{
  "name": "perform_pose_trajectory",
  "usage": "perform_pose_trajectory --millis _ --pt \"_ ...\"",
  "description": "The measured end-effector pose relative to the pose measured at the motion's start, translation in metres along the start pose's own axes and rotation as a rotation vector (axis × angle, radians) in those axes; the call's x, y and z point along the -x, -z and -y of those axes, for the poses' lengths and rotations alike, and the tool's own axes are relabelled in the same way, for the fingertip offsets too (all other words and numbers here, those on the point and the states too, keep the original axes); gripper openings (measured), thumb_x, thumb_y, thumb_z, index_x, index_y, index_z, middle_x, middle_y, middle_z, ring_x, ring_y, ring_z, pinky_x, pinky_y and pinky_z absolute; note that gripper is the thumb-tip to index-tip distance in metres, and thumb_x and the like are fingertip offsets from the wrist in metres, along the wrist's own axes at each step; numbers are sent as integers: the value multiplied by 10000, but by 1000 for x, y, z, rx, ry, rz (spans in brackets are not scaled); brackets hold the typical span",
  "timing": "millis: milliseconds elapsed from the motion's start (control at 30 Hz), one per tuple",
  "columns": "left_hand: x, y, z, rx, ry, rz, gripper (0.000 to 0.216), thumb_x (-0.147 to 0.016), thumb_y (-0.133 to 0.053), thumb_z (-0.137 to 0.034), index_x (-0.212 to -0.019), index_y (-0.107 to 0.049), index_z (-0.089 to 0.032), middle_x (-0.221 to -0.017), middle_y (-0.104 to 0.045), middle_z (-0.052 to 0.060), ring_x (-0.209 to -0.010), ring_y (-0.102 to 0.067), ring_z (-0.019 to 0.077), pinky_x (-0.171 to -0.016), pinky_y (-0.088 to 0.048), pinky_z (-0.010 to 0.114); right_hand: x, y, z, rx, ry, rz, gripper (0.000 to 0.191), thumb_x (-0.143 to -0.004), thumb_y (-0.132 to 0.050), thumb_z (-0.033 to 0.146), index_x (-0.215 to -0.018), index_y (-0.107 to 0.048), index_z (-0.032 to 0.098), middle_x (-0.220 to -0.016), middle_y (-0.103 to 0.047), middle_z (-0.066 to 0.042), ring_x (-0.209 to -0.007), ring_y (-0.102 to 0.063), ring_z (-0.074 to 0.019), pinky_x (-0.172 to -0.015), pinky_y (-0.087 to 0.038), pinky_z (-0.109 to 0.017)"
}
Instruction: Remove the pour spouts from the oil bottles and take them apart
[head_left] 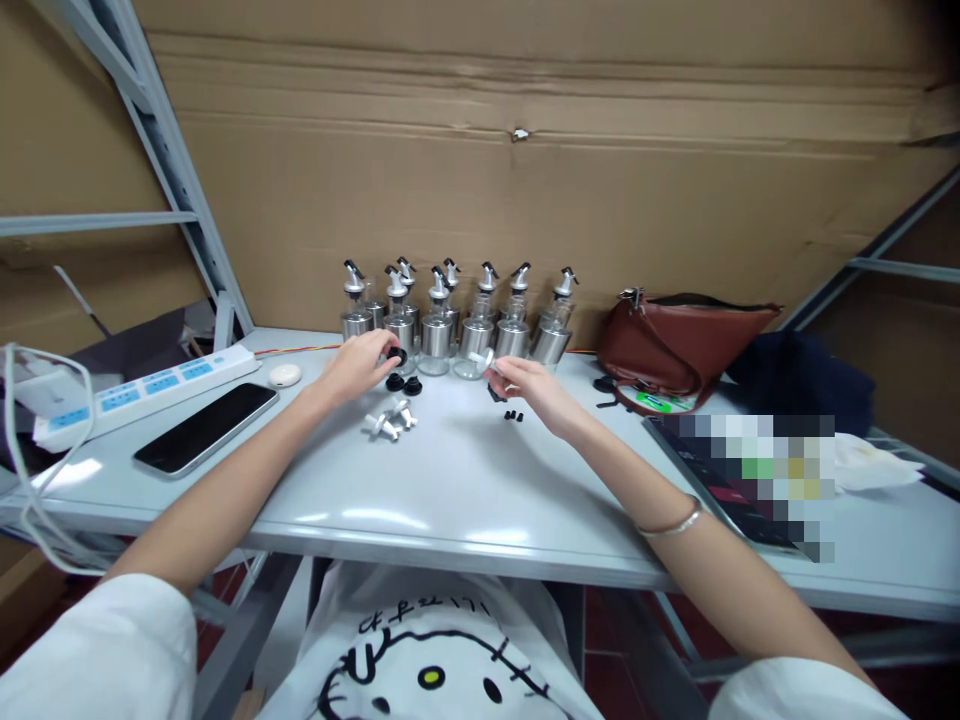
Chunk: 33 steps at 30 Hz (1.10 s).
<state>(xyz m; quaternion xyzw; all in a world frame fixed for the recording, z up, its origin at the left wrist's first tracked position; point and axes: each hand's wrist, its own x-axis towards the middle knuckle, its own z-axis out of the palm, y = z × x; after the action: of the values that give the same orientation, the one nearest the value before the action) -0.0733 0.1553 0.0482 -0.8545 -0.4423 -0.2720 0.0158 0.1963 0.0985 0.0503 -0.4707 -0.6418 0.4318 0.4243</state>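
- Currently, from my remote seat, I see two bare hands over a pale worktop (450, 480), both past its middle towards the back edge.
- My left hand (366, 360) has its fingers curled nearly together, pinching a black cap (397, 356).
- My right hand (536, 390), fingers bent to a narrow gap, grips a white part (481, 359); a dark piece (496, 393) shows under its fingertips, and I cannot tell whether that is held or resting.
- Just below the left fingers lie two loose caps (412, 386); nearer the front edge is a small heap of white pieces (390, 420).
- Below the right hand sit tiny black bits (514, 415).
- Bottles (436, 338) with spouts stand along the back edge, between my left hand and a brown bag (675, 345) towards the back right corner.
- I judge the step as handling small parts, one per hand, the two well apart.
- Next, I think, calls for turning cap and white part face to face, lined up, with a light grip.
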Motion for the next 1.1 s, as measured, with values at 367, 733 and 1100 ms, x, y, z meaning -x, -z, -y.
perform_pose_trajectory --millis 367,733,1100 --pt "2 -14 5 88 -2 398 122 -725 -548 -239 -821 -613 -202 -751 -624 17 -663 -521 160 -594 -303 234 1 -3 -1 174 -19 65 246 -712 -536 396 -743 -578 156 -688 -521 -2 -625 -460 -106 -605 -375 -246" --pt "9 -3 -7 40 -16 189 289 -915 -303 -354 -925 -542 -191 -936 -501 55 -745 -509 169 -721 -379 301 11 -26 -17 686 150 270 247 -777 -615 352 -909 -631 143 -809 -659 -52 -696 -569 -154 -670 -421 -273" --pt "49 -15 -36 128 -480 309 470 -806 -525 -496 -1139 -492 -166 -1204 -494 132 -1062 -491 246 -907 -381 348 31 -39 -3 657 386 614 471 -871 -493 368 -1268 -505 116 -1300 -501 -155 -1218 -417 -247 -1036 -319 -394"
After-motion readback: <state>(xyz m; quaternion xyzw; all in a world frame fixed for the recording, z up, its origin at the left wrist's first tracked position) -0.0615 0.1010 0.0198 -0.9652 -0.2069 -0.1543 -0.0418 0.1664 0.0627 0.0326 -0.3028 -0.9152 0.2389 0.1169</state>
